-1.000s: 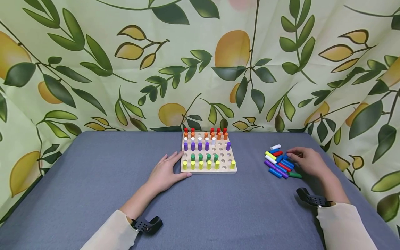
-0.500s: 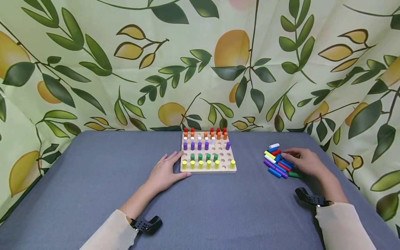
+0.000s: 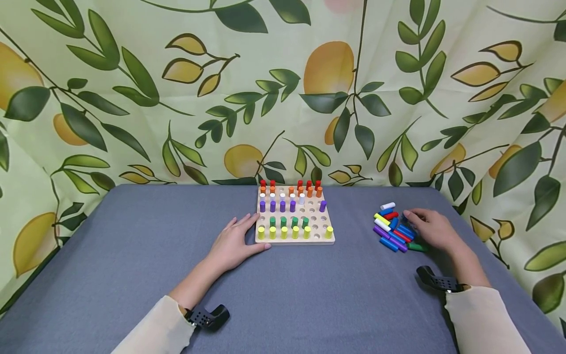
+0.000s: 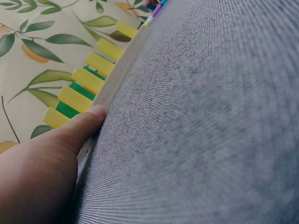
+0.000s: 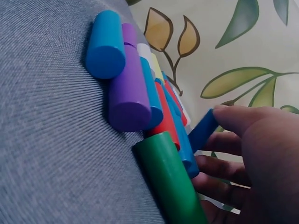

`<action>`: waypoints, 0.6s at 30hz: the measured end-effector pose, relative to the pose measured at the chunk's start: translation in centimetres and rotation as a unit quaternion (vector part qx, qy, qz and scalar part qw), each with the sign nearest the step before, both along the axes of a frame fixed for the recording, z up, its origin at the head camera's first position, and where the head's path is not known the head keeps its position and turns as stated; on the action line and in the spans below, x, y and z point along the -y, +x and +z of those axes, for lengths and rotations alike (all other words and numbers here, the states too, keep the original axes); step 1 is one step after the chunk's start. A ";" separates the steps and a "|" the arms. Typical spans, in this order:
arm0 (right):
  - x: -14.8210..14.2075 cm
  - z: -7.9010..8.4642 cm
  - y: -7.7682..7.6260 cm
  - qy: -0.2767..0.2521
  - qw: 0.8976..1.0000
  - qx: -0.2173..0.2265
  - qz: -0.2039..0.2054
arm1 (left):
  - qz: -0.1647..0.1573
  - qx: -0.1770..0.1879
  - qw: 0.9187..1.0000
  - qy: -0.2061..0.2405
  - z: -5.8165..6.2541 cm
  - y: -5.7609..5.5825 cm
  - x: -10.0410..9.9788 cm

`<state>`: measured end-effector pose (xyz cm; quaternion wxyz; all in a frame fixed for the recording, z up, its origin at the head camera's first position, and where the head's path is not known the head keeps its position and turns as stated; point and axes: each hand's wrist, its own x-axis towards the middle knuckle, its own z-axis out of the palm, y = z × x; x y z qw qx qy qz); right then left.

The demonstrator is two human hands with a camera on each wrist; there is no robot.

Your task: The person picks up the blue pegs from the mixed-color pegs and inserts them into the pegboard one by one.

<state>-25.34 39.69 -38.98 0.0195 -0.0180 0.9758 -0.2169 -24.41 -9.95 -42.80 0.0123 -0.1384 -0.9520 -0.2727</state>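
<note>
My left hand [image 3: 232, 246] lies at the near left corner of a wooden pegboard [image 3: 294, 242], its fingers on the left side. In the left wrist view, the thumb [image 4: 86, 123] presses the board's front edge. Rows of red, orange, white, purple, green and yellow pegs stand in the board, with some holes bare. Over on the right, my right hand [image 3: 431, 226] is at the far right side of a pile of loose pegs. Its thumb and fingers pinch a blue peg [image 5: 204, 129], tilted, in the right wrist view. A green peg [image 5: 170, 179] lies below that hand.
The loose pile holds several blue pegs [image 3: 388, 245], purple pegs, a yellow peg [image 3: 382, 219] and a white peg [image 3: 387, 206]. A grey cloth [image 3: 132, 255] covers the table. Behind it hangs a curtain [image 3: 274, 113] printed with fruit and leaves.
My right hand has dipped left over the pile and drawn back slightly right, with a blue peg between its fingertips. The left hand and the pegboard have stayed put.
</note>
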 end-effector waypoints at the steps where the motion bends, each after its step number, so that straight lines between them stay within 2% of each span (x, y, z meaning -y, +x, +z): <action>1: 0.0 0.0 0.0 0.000 1.000 -0.001 -0.003 | 0.000 0.000 1.000 0.000 0.0 0.0 0.0; 6: -0.1 -0.3 -0.1 -0.009 1.000 -0.022 -0.009 | 0.001 0.001 1.000 -0.003 0.0 0.0 0.0; 14: 0.3 -1.0 0.1 -0.026 0.994 -0.105 -0.005 | 0.002 -0.001 1.000 -0.002 0.1 0.1 -0.1; 18: 0.6 -1.3 0.0 -0.023 0.992 -0.124 -0.017 | 0.004 0.000 1.000 -0.001 0.1 0.1 -0.1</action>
